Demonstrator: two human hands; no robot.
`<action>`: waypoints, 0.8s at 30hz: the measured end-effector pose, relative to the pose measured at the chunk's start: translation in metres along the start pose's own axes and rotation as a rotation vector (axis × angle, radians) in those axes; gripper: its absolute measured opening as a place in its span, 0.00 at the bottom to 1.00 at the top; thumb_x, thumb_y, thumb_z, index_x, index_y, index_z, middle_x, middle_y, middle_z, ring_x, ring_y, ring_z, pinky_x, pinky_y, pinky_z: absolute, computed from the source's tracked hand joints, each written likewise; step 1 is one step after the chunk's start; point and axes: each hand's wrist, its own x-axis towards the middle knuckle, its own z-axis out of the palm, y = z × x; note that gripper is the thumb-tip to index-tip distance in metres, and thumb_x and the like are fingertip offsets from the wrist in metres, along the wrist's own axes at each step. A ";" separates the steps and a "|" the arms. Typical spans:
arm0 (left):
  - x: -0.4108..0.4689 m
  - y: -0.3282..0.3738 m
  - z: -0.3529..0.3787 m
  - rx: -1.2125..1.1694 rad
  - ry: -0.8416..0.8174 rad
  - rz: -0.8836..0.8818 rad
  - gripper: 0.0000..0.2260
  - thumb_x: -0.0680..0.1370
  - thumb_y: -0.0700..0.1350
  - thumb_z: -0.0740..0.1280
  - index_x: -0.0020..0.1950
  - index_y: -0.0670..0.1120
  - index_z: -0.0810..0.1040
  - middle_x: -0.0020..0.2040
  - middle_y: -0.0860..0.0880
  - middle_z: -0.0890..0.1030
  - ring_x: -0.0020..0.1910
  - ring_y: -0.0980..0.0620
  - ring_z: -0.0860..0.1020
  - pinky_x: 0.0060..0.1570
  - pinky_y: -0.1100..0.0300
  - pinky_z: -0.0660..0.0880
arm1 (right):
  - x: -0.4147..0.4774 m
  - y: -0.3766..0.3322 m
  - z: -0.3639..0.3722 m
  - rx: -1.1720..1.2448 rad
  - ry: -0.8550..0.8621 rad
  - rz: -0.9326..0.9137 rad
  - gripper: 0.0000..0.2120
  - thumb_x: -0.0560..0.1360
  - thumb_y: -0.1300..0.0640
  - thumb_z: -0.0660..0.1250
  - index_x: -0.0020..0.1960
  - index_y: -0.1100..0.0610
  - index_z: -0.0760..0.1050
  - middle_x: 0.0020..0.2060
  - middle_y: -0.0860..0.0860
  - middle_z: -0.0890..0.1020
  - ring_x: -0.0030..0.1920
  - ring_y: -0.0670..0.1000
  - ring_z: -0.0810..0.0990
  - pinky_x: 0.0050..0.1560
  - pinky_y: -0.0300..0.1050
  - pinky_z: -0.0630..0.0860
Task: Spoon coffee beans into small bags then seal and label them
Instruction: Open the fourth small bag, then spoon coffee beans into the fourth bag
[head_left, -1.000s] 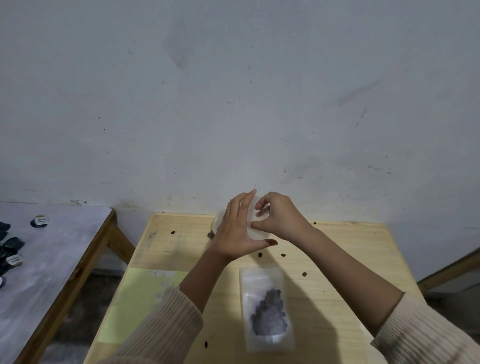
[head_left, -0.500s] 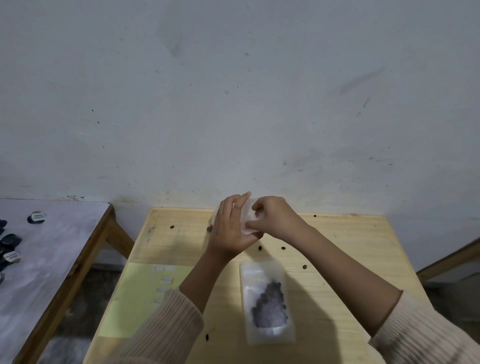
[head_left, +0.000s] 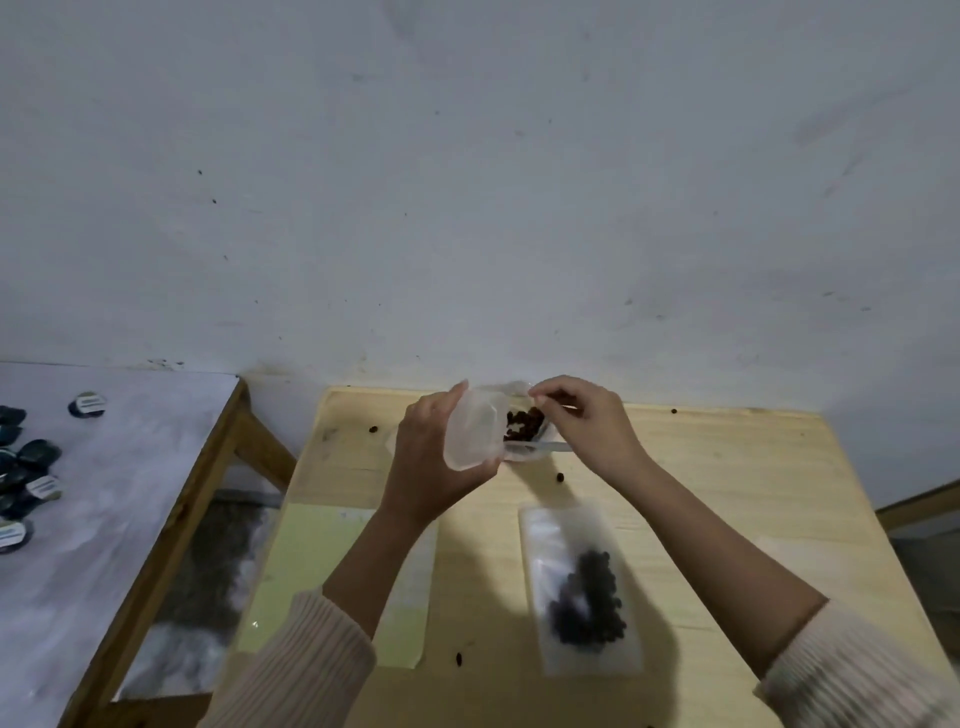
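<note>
A small clear plastic container (head_left: 535, 453) with brown coffee beans (head_left: 524, 423) sits at the far middle of the wooden table (head_left: 727, 467). My left hand (head_left: 431, 457) holds its translucent lid (head_left: 475, 428), tilted up just left of the container. My right hand (head_left: 587, 426) has its fingers curled and pinches the container's far rim. A clear small bag (head_left: 582, 592) with dark beans in its lower half lies flat on the table below my right hand. No spoon is clearly visible.
A pale yellow-green label sheet (head_left: 322, 571) lies under my left forearm. Loose beans (head_left: 559, 476) are scattered on the wood. On the grey table (head_left: 130, 493) at the left lie several dark labelled bags (head_left: 31, 457). A wall stands close behind.
The lid has come off the container. My left hand has swung it up and to the left, which uncovers the beans. My right hand stays at the container.
</note>
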 end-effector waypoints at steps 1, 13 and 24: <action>-0.002 -0.009 -0.004 -0.004 -0.004 -0.009 0.36 0.65 0.58 0.70 0.69 0.47 0.64 0.57 0.48 0.73 0.55 0.52 0.69 0.57 0.60 0.66 | 0.002 0.011 0.001 -0.081 0.063 0.003 0.07 0.75 0.64 0.65 0.51 0.58 0.80 0.47 0.51 0.81 0.49 0.49 0.79 0.48 0.30 0.71; -0.013 -0.071 -0.012 -0.203 -0.305 -0.093 0.36 0.65 0.59 0.73 0.70 0.54 0.62 0.54 0.56 0.70 0.55 0.56 0.69 0.58 0.71 0.62 | 0.000 0.070 0.042 -0.257 0.226 0.388 0.02 0.72 0.63 0.68 0.42 0.61 0.77 0.35 0.56 0.81 0.36 0.53 0.76 0.34 0.37 0.69; -0.007 -0.083 0.010 -0.342 -0.659 -0.272 0.40 0.65 0.55 0.77 0.71 0.55 0.60 0.66 0.56 0.63 0.66 0.63 0.60 0.67 0.66 0.59 | 0.000 0.057 0.080 0.133 0.478 0.265 0.09 0.78 0.56 0.63 0.42 0.55 0.79 0.33 0.53 0.79 0.36 0.51 0.78 0.39 0.44 0.74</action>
